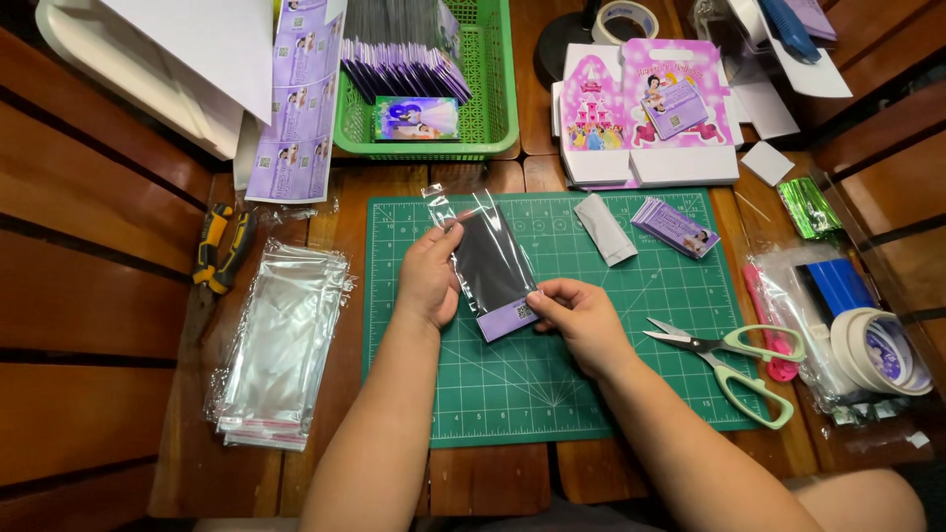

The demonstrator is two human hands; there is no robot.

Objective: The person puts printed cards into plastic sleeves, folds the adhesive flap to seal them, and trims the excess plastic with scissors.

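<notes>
Holding a clear sleeve (480, 246) over the green cutting mat (591, 394), the left hand (429, 281) is closed on the sleeve's left edge, thumb near the open top. The right hand (581, 315) is pinched shut on the lower end of a dark card with a purple strip (507, 317), which lies mostly within or against the sleeve; whether it is fully seated cannot be told. Judgement: the card should be kept square to the sleeve walls and the film held taut, so corners do not catch.

Clearance: open mat lies below and right of the hands. Scissors (729, 360) rest at the mat's right edge, near the right forearm. A folded white slip (605, 229) and a small purple card stack (676, 227) sit on the upper mat. A pile of empty sleeves (281, 340) lies left of the mat on the bench (493, 483), with pliers (219, 258) beyond. A green basket (493, 99) stands behind, well apart.
</notes>
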